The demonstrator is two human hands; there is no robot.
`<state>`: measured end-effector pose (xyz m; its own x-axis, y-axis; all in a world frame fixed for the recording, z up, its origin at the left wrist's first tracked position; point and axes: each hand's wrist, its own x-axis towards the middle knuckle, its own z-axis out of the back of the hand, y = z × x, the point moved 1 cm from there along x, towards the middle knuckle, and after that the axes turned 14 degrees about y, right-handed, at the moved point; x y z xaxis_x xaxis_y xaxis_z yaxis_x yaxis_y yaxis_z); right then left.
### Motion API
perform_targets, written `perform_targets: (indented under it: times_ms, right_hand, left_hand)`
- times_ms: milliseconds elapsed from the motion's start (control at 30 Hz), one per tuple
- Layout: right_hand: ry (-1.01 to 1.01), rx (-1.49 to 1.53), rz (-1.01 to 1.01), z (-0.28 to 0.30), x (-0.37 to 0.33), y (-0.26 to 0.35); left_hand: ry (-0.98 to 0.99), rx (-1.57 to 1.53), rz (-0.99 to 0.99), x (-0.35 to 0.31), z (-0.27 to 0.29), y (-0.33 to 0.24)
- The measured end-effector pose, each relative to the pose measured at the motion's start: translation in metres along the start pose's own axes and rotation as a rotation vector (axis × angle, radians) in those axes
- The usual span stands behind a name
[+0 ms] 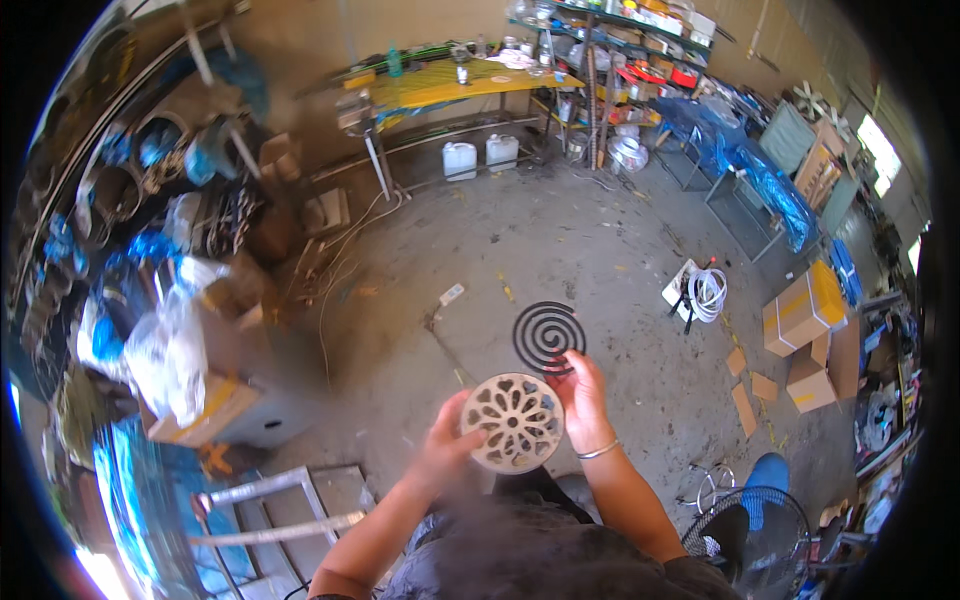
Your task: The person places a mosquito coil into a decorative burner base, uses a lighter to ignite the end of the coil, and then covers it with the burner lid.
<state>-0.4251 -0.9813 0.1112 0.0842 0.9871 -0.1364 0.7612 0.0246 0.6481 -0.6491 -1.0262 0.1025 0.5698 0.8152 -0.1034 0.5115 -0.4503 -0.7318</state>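
Note:
My left hand grips the left edge of a round beige disc with heart- and petal-shaped cutouts, its thumb lying over the face. It looks like the pierced lid of a mosquito coil holder. A black mosquito coil, wound in a flat spiral, is pinched at its lower right edge by the fingers of my right hand. The coil is just above and right of the disc, both held over the floor in front of my body. A bracelet circles my right wrist.
A fan with a round guard stands at lower right, a metal frame at lower left. Cardboard boxes and a coiled white hose lie right. A yellow-topped table and two white jugs are at the back.

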Motion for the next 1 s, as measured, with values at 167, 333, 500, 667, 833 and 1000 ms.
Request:
perform_targets:
  times_ms: [167, 333, 500, 667, 833, 1000]
  right_hand:
    - [-0.111, 0.051, 0.155, 0.026, 0.126, 0.054]
    - [-0.126, 0.105, 0.218, 0.079, 0.298, 0.104]
    - [-0.102, 0.123, 0.139, 0.078, 0.476, 0.146]
    - [0.007, 0.084, 0.074, 0.069, 0.629, 0.186]
    - [0.183, 0.025, 0.189, 0.086, 0.783, 0.225]
    - [-0.02, 0.013, 0.221, 0.161, 0.92, 0.278]
  left_hand:
    - [0.184, 0.079, 0.105, 0.171, 0.016, -0.046]
    - [0.193, 0.093, 0.13, 0.359, 0.033, -0.073]
    - [0.125, 0.082, 0.089, 0.513, 0.05, -0.131]
    - [0.067, -0.1, -0.03, 0.64, 0.073, -0.164]
    - [-0.002, -0.129, -0.166, 0.776, 0.14, -0.202]
    - [0.041, -0.12, -0.237, 0.938, 0.211, -0.268]
